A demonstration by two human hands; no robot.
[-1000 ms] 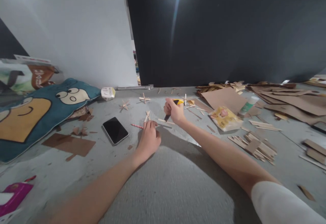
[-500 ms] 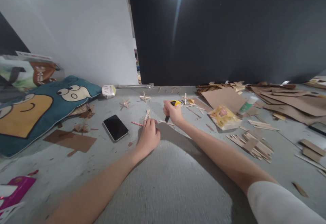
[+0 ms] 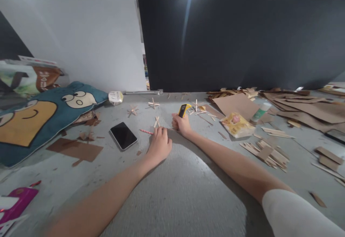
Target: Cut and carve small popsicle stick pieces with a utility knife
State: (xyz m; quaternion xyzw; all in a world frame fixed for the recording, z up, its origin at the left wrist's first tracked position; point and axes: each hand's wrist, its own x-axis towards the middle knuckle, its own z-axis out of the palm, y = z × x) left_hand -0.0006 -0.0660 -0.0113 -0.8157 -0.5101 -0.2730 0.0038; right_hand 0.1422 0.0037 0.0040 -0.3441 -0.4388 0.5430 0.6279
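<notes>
**Head view: one hand pins a striped stick, the other grips a knife**

Head camera looks down our two bare arms to a grey floor (image 3: 188, 194) strewn with craft scraps. Our left hand (image 3: 160, 141) lies knuckles up, its fingers curled down onto the near end of a thin red-and-white striped stick (image 3: 145, 132). The rest of the stick lies flat on the floor and points left toward a dark phone (image 3: 123, 136). We judge the downward press is there to stop so light a piece from rolling or sliding.

Our right hand (image 3: 181, 123) sits just beside the left, closed in a fist around a yellow-and-black utility knife (image 3: 183, 110). The yellow end stands up out of the fist and tilts away from us; the lower end is hidden in the hand, so we cannot tell whether a blade is out. The heel of this hand rests on the floor, which likely steadies the tool.

Small crosses of wooden sticks (image 3: 153, 104) lie beyond the hands, well apart from them. To the right are a yellow packet (image 3: 237, 124), a white-and-green glue bottle (image 3: 260, 112), brown cardboard sheets (image 3: 309, 109) and a loose heap of flat sticks (image 3: 269, 152), all seemingly within arm's reach. A blue cartoon cushion (image 3: 40, 116) lies at the far left.
</notes>
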